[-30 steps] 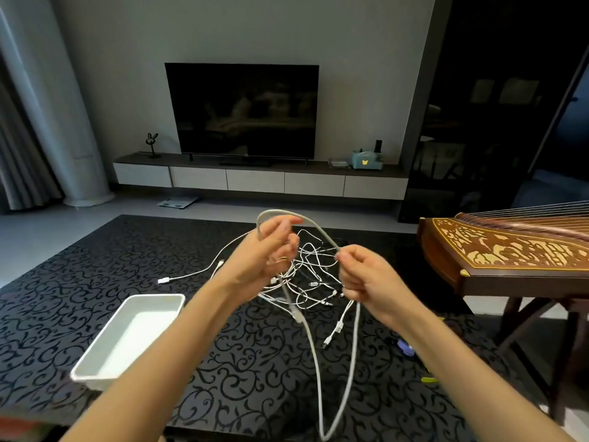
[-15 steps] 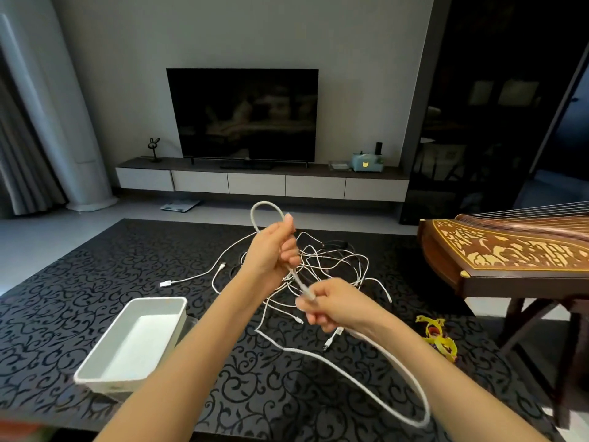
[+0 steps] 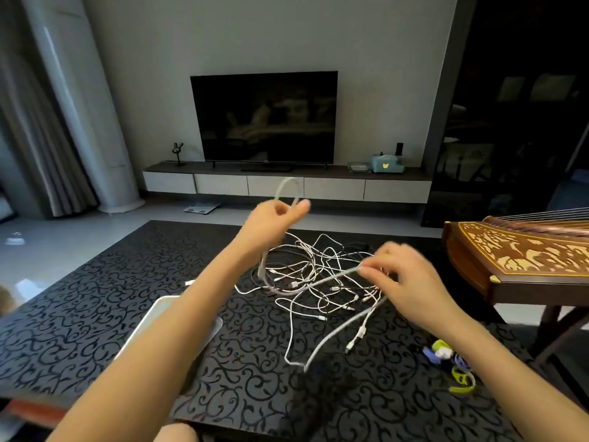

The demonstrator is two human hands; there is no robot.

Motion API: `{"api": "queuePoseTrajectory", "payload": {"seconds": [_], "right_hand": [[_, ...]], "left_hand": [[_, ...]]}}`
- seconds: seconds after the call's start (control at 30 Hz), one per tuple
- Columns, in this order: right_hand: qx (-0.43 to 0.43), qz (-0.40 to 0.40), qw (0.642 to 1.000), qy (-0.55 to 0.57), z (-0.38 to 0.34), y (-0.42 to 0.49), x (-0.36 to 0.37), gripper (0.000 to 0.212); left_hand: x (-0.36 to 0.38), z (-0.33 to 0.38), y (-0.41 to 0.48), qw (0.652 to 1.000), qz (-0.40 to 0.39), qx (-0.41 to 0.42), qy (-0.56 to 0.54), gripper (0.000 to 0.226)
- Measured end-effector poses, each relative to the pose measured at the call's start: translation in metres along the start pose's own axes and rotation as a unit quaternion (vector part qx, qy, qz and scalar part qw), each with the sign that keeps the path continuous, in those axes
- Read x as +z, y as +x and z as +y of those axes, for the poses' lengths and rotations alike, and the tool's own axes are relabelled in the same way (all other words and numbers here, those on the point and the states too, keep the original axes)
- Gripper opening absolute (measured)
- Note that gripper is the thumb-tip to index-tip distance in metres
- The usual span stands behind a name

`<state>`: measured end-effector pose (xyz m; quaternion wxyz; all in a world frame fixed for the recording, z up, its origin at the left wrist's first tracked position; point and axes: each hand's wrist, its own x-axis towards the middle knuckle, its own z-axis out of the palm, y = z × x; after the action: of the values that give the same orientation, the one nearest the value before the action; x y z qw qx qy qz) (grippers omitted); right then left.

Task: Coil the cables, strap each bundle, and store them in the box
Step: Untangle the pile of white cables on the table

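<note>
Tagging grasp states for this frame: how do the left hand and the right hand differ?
The left hand is raised higher; the right hand sits lower, over the loose cables. The left hand grips a loop of the thick white cable that stands up above it; the right hand pinches a straight run of it in its fingers. Shared: both hold the same cable, and both are motion-blurred.

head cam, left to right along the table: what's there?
White box (partly behind the left forearm) → tangle of white cables → coloured straps → wooden stringed instrument beside the table. Omitted: left hand and right hand, gripping a thicker cable over the tangle.
</note>
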<state>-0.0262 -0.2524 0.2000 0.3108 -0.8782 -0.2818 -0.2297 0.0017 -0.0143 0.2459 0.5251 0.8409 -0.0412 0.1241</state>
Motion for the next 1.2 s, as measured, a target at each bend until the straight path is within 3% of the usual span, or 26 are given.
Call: {"api": "queuePoseTrajectory", "payload": {"seconds": [0.07, 0.13, 0.23, 0.33, 0.4, 0.5, 0.6, 0.73, 0.8, 0.9, 1.0, 1.1, 1.2], "right_hand": [[-0.051, 0.064, 0.992, -0.095, -0.017, 0.022, -0.011, 0.015], [-0.04, 0.065, 0.995, -0.056, -0.031, 0.042, -0.02, 0.013], [-0.009, 0.025, 0.995, 0.091, -0.038, 0.058, -0.022, 0.01], [0.035, 0.029, 0.974, 0.223, -0.043, 0.062, -0.018, 0.015], [0.058, 0.046, 0.963, 0.26, -0.045, 0.062, -0.012, 0.016], [0.08, 0.067, 0.952, 0.287, -0.046, 0.062, -0.01, 0.019], [0.113, 0.061, 0.948, 0.292, -0.044, 0.063, -0.014, 0.024], [0.121, 0.014, 0.961, 0.249, -0.037, 0.072, -0.028, 0.02], [0.119, -0.011, 0.955, 0.271, -0.038, 0.074, -0.03, 0.015], [0.106, -0.013, 0.951, 0.29, -0.037, 0.073, -0.029, 0.011], [0.153, 0.037, 0.937, 0.311, -0.023, 0.065, -0.014, 0.031], [0.224, -0.067, 0.897, 0.376, -0.014, 0.042, 0.017, 0.04], [0.23, -0.18, 0.817, 0.498, -0.024, 0.02, 0.048, 0.058]], "left_hand": [[0.013, 0.018, -0.008, 0.992, -0.111, -0.033, -0.049, 0.065], [0.022, 0.028, -0.013, 0.975, -0.189, -0.059, -0.105, 0.073], [0.027, 0.028, -0.016, 0.951, -0.261, -0.034, -0.162, 0.043], [0.032, 0.029, -0.021, 0.944, -0.297, 0.008, -0.141, 0.022], [0.039, 0.032, -0.023, 0.949, -0.277, 0.006, -0.151, 0.013], [0.047, 0.032, -0.02, 0.963, -0.231, 0.0, -0.138, 0.027], [0.048, 0.029, -0.02, 0.978, -0.205, -0.007, -0.037, 0.023], [0.05, 0.017, -0.021, 0.977, -0.196, 0.012, 0.084, 0.037], [0.054, 0.014, -0.023, 0.977, -0.211, 0.011, 0.017, 0.033], [0.059, 0.014, -0.024, 0.953, -0.214, -0.039, -0.212, 0.029], [0.056, 0.017, -0.018, 0.912, -0.15, -0.07, -0.376, 0.033], [0.052, 0.023, -0.009, 0.868, -0.068, -0.078, -0.485, 0.034], [0.053, 0.028, 0.0, 0.85, -0.006, -0.068, -0.522, 0.034]]}}
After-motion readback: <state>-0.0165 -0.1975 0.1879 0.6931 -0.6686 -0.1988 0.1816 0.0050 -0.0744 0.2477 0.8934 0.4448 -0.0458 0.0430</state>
